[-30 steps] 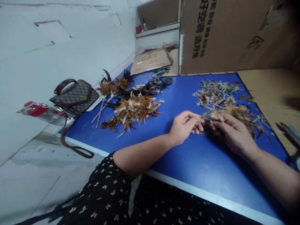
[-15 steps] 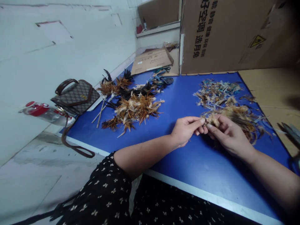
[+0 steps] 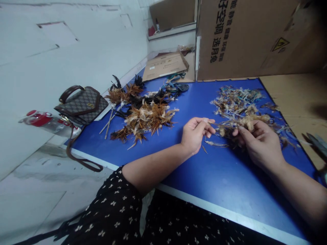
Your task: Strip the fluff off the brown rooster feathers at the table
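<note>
Tan feathers (image 3: 247, 123) form a fluffy bunch between the thumb and fingers of my right hand (image 3: 264, 146), which is closed on them above the blue table (image 3: 178, 177). My left hand (image 3: 195, 135) is a short way to the left, thumb and fingers pinched on a thin strand. That strand reaches toward the bunch; whether it is a feather shaft or a thread I cannot tell. A loose feather (image 3: 216, 144) lies on the table below the gap between my hands. Behind my right hand spreads a pile of mixed feathers and pale strips (image 3: 237, 100).
On the left lie brown and black feather bunches (image 3: 150, 117). A handbag (image 3: 83, 105) and a red-capped bottle (image 3: 48, 123) are by the wall. Flat cardboard (image 3: 165, 66) and a large carton (image 3: 245, 41) stand behind. Dark-bladed scissors, partly cut off (image 3: 316, 144), are at far right.
My hands have moved apart, the left slightly left and the right to the right with the feather bunch. A loose feather now shows on the table between them.
</note>
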`<state>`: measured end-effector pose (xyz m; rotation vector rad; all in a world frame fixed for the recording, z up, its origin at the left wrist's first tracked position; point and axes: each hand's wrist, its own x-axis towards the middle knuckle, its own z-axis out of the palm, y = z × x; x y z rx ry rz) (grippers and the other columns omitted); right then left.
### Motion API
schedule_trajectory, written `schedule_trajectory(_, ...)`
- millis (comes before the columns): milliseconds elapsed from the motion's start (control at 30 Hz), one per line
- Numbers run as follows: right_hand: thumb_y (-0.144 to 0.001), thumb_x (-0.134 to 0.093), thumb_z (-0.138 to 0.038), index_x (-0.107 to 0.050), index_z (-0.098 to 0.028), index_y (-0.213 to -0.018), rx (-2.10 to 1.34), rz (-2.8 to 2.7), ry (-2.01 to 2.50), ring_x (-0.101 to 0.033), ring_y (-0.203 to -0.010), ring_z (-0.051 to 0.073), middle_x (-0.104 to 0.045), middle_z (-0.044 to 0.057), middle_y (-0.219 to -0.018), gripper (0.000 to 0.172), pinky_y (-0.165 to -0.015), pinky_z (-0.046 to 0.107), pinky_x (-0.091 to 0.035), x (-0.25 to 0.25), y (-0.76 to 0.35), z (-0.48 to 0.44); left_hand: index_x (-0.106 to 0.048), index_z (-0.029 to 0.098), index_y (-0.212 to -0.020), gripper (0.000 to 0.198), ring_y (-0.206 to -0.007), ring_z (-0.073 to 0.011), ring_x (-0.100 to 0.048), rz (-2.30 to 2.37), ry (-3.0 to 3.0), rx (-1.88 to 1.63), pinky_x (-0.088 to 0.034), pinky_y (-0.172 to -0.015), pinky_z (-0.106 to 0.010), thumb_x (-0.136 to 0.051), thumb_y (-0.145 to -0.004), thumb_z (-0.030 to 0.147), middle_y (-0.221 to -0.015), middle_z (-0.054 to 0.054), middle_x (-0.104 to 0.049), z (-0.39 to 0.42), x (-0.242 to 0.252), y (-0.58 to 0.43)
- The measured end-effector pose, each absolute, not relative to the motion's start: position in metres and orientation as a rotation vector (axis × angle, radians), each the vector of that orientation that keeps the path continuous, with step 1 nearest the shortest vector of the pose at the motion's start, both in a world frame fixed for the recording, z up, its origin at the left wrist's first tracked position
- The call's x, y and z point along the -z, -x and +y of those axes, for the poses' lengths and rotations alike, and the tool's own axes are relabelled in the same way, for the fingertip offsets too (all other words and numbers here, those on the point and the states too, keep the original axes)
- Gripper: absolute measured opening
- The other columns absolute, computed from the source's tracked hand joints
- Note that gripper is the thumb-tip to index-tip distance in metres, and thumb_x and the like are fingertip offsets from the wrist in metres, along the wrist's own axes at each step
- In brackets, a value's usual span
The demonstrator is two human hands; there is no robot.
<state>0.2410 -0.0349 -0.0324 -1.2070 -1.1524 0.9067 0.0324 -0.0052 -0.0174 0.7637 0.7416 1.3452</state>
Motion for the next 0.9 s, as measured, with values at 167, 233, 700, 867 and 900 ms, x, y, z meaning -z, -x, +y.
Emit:
schedule_trajectory(167, -0.085, -0.095, -0.058, -0.068, -0.024, -0.094, -0.894, -1.065, 1.220, -0.053, -0.055, 0.010, -0.073, 0.002, -0.080, 0.045, -0.047, 0.023, -0.041, 0.030, -0.244, -0.033, -0.055, 0.019, -0.089, 0.023, -0.065, -0.0102, -0.068, 0.771, -0.764, -1.368, -0.042, -0.062, -0.025, -0.076, -0.098, 0.020, -0.092, -0.006, -0.080, -0.007, 0.013, -0.033)
schedule_trajectory(233, -0.086, -0.093, -0.060, -0.068, -0.024, -0.093, -0.976, -1.065, 1.209, -0.054, -0.058, 0.011, -0.075, 0.002, -0.082, 0.044, -0.050, 0.024, -0.043, 0.029, -0.244, -0.034, -0.055, 0.020, -0.088, 0.026, -0.063, -0.0099, -0.067, 0.772, -0.780, -1.343, -0.042, -0.061, -0.025, -0.079, -0.097, 0.024, -0.087, -0.003, -0.077, -0.007, 0.014, -0.034)
schedule_trajectory(700, -0.088, -0.092, -0.067, -0.075, -0.021, -0.087, -1.093, -1.330, 1.179, -0.048, -0.056, 0.010, -0.063, -0.001, -0.067, 0.049, -0.051, 0.024, -0.036, 0.024, -0.236, -0.042, -0.076, 0.014, -0.098, 0.046, -0.062, -0.0097, -0.061, 0.707, -0.910, -1.021, -0.040, -0.058, -0.027, -0.092, -0.087, 0.056, -0.076, -0.002, -0.071, -0.008, 0.040, -0.036)
schedule_trajectory(867, -0.084, -0.098, -0.060, -0.073, -0.022, -0.090, -1.175, -1.330, 1.110, -0.052, -0.055, 0.010, -0.069, -0.001, -0.072, 0.045, -0.049, 0.023, -0.039, 0.018, -0.227, -0.044, -0.079, 0.012, -0.100, 0.048, -0.065, -0.0103, -0.063, 0.676, -0.920, -0.983, -0.041, -0.060, -0.028, -0.096, -0.082, 0.053, -0.079, -0.003, -0.074, -0.008, 0.044, -0.039)
schedule_trajectory(900, -0.083, -0.099, -0.058, -0.073, -0.022, -0.090, -1.190, -1.336, 1.101, -0.053, -0.055, 0.010, -0.070, -0.001, -0.073, 0.045, -0.050, 0.023, -0.040, 0.018, -0.227, -0.044, -0.080, 0.012, -0.102, 0.048, -0.065, -0.0101, -0.063, 0.666, -0.922, -0.975, -0.041, -0.060, -0.028, -0.096, -0.081, 0.052, -0.080, -0.003, -0.074, -0.008, 0.045, -0.039)
